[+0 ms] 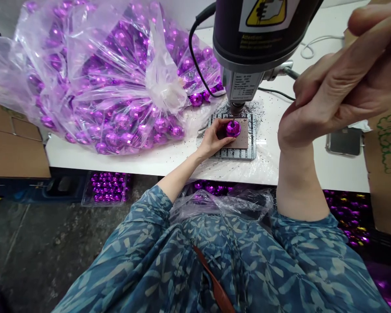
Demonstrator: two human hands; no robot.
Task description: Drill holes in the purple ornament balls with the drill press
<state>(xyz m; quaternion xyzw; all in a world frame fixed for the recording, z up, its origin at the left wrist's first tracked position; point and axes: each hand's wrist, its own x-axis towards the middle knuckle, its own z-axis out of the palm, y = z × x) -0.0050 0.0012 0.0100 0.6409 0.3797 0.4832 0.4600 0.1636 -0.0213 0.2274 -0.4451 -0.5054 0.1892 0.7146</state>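
Note:
My left hand grips a shiny purple ball and holds it on a brown pad under the drill bit of a bench drill press. The bit touches the top of the ball. My right hand is raised close to the camera, fingers wrapped round the press's metal lever, whose handle end is hidden in the hand. The pad lies on the press's slotted metal table.
A big clear plastic bag of purple balls fills the left of the white bench. Dark swarf lies around the press. A phone and cardboard box are at right. More purple balls in a tray and a bag sit below.

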